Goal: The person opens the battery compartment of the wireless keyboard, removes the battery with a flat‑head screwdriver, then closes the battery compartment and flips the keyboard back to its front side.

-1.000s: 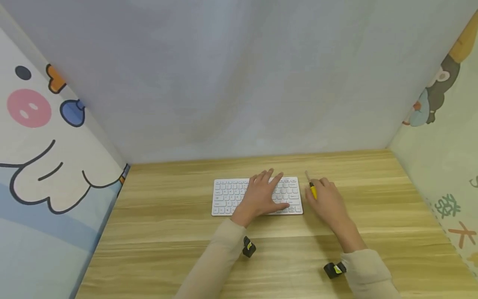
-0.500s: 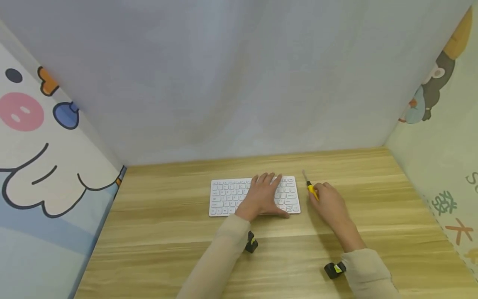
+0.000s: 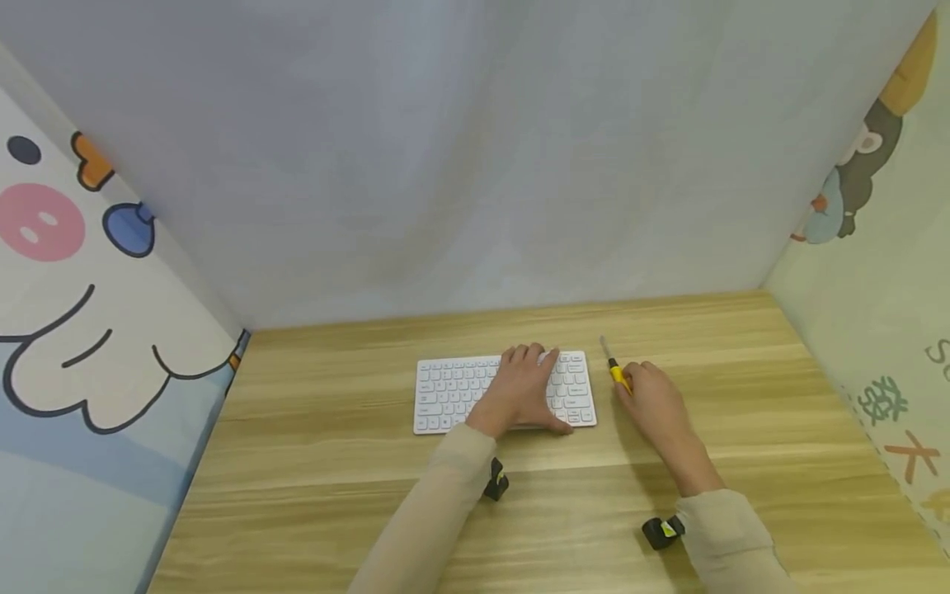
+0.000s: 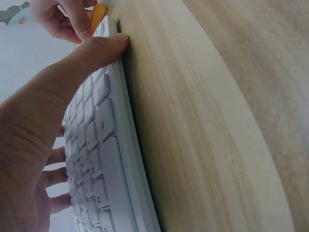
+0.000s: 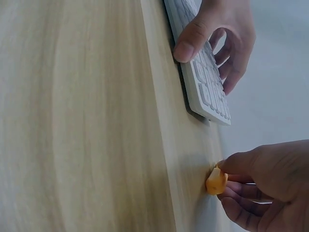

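A white keyboard lies on the wooden table, its left part uncovered. Across its right half spreads my left hand, gripping it with the thumb at the near edge and the fingertips by the far edge; the left wrist view shows that thumb on the rim of the keyboard. Just right of the keyboard, my right hand holds the yellow handle of a screwdriver between thumb and fingers, its thin shaft pointing away. In the right wrist view the handle's rounded end shows at the fingertips of my right hand.
The wooden tabletop extends on all sides of the keyboard. A plain grey-white curtain stands behind it. Printed cartoon panels flank the table at left and right. Black wrist devices hang near both cuffs.
My left thumb has moved from over the keys to the keyboard's near edge. More of the screwdriver's yellow handle shows by my right fingers. The head view has shifted slightly.
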Demonstrator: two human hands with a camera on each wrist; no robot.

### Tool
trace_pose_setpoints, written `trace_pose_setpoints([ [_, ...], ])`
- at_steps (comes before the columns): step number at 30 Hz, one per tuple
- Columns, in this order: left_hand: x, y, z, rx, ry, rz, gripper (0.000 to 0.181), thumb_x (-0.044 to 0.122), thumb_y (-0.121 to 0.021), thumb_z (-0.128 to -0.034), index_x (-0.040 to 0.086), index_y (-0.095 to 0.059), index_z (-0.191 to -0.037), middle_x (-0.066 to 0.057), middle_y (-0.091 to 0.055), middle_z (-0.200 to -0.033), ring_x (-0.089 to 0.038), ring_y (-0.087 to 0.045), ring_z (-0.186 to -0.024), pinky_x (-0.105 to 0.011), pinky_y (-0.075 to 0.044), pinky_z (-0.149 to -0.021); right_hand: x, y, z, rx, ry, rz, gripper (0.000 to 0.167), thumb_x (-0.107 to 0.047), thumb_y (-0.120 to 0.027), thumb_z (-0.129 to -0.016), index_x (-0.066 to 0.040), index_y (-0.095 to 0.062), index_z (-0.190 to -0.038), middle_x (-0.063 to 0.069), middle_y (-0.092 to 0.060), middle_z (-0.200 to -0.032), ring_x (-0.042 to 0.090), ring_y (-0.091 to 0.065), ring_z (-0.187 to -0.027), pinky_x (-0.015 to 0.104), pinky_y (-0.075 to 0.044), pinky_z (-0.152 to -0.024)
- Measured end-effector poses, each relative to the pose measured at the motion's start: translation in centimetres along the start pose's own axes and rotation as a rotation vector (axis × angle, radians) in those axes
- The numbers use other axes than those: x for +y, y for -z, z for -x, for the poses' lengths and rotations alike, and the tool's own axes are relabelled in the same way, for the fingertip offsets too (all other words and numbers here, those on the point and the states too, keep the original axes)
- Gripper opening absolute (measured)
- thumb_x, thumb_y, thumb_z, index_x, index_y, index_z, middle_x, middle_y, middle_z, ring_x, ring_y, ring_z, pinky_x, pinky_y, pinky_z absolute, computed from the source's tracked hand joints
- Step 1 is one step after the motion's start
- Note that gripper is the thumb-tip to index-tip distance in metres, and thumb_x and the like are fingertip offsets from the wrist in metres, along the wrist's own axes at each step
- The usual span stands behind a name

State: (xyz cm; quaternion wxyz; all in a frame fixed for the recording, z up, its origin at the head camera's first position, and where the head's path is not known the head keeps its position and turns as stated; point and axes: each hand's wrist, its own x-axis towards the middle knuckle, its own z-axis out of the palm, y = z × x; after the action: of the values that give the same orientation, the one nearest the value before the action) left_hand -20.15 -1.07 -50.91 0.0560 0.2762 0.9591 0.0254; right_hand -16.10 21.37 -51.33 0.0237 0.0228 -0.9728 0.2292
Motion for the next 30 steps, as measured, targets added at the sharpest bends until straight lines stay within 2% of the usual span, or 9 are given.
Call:
trace_pose_setpoints([
  [9, -0.2, 1.4, 0.5, 0.059, -0.044, 0.019, 0.130, 0.085, -0.077, -0.0591, 0.017, -0.030, -0.160, -0.007, -0.047, -0.153, -0.026, -0.047, -0.140, -0.046, -0.041, -0.120, -0.2, 0.2, -0.2, -0.034, -0.030, -0.002, 0.030, -0.012, -0.066, -0.096, 0.013, -0.066, -0.113, 0.028, -0.067, -0.103, 0.028, -0.061, -0.079, 0.044, -0.058, -0.073],
  [15, -0.6, 2.5, 0.9, 0.085, -0.054, 0.073, 0.130, 0.082, -0.079, -0.0595, 0.015, -0.031, -0.160, -0.009, -0.046, -0.153, -0.028, -0.047, -0.140, -0.049, -0.042, -0.118, -0.1, 0.0, -0.2, -0.026, -0.014, -0.001, 0.029, -0.011, -0.066, -0.096, 0.013, -0.066, -0.112, 0.027, -0.067, -0.101, 0.028, -0.061, -0.078, 0.044, -0.057, -0.071],
  [24, -0.8, 3.9, 1.3, 0.097, -0.060, 0.092, 0.129, 0.085, -0.075, -0.0614, 0.018, -0.027, -0.161, -0.008, -0.045, -0.154, -0.025, -0.047, -0.139, -0.046, -0.045, -0.117, -0.3, 0.1, -0.2, -0.017, -0.007, -0.008, 0.028, -0.011, -0.067, -0.095, 0.013, -0.066, -0.109, 0.028, -0.066, -0.099, 0.030, -0.061, -0.078, 0.046, -0.057, -0.069],
  [30, -1.1, 5.1, 1.6, 0.121, -0.062, 0.164, 0.127, 0.079, -0.079, -0.0624, 0.018, -0.026, -0.161, -0.010, -0.042, -0.157, -0.028, -0.046, -0.143, -0.049, -0.043, -0.119, -0.5, 0.2, -0.1, -0.016, -0.003, -0.006, 0.026, -0.010, -0.067, -0.094, 0.012, -0.066, -0.109, 0.028, -0.067, -0.100, 0.032, -0.064, -0.081, 0.048, -0.058, -0.072],
])
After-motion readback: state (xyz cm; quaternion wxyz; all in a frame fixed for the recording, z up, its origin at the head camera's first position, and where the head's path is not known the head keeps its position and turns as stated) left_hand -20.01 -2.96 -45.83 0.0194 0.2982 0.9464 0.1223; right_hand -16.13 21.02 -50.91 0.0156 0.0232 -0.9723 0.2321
